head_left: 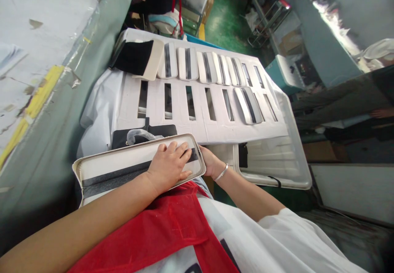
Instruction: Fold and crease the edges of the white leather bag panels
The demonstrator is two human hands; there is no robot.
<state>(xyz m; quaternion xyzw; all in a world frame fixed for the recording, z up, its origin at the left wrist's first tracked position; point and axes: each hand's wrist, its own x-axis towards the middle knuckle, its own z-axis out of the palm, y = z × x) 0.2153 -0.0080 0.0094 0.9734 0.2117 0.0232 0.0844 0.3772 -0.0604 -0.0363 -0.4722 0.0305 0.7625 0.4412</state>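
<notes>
A long white tray-like shell (107, 168) with a dark strip along its middle lies across my lap. My left hand (170, 164) rests flat on its right end, fingers stretched over the dark strip. My right hand (211, 162) grips the shell's right end from behind; only the wrist with a silver bracelet and part of the palm show. A black piece with a clear plastic wrap (140, 135) lies just beyond the shell.
Ahead stands a white slotted rack (215, 131) carrying several white shells in two rows, over a white plastic bin (277, 162). A black cloth (134, 57) lies at the rack's far left. A grey wall runs along the left; another person's hand (381, 113) shows at far right.
</notes>
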